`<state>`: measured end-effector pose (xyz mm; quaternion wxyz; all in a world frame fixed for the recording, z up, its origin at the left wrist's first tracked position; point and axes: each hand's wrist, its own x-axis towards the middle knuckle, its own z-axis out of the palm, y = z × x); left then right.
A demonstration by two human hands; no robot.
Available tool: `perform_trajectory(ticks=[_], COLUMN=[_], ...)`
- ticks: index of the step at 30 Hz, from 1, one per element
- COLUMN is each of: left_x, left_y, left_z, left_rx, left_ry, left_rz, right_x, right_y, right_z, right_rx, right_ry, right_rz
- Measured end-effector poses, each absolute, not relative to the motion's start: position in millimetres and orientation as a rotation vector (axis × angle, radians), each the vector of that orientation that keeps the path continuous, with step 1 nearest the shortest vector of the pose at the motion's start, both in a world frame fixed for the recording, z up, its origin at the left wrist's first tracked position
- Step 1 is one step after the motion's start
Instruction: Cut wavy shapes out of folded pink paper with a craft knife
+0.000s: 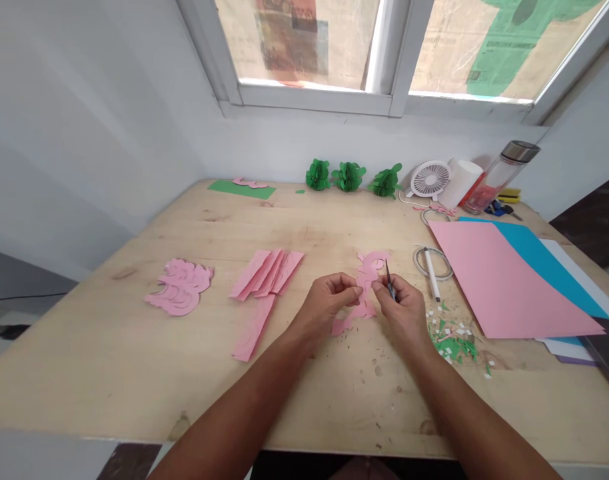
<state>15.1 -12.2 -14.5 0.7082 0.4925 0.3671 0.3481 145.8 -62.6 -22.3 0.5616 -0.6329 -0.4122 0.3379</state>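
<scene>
My left hand (329, 301) is closed, thumb and fingertips pinched at the edge of a pink paper piece (368, 270). Small dark scissors (390, 283) sit in my right hand (403, 307), blades pointing up and away from me. The right thumb and fingertip meet close to the left fingertips, over the same pink paper. Beneath and around the fingers lie curved pink offcuts (340, 326), and which bits are held and which lie loose is hard to separate. Left of my hands are folded pink strips (267, 273) with drawn curves, and a stack of pink scalloped cutouts (180, 287).
Green paper ornaments (349, 177), a small white fan (430, 179) and a glass bottle (502, 177) line the wall. Rightward are pink sheets (509, 287), a white pen (432, 275) and green and white scraps (453, 345). A green sheet (239, 190) lies at back left.
</scene>
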Motion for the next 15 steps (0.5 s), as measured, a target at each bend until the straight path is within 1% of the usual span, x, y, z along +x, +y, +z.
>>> perform_trajectory(ticks=[6, 11, 15], left_x=[13.4, 11.0, 10.3], left_y=[-11.1, -6.6, -6.0], left_z=[-9.9, -10.1, -9.2], left_rx=[1.13, 1.034, 1.012], left_ry=[0.842, 0.834, 0.823], left_rz=[0.811, 0.899, 0.922], right_x=[144.3, 143.0, 142.8], right_y=[-62.2, -63.6, -65.3], right_z=[-18.8, -18.9, -22.1], right_rx=[-1.445, -1.262, -1.23], right_ry=[-0.924, -0.903, -0.875], right_rz=[0.851, 1.04, 1.228])
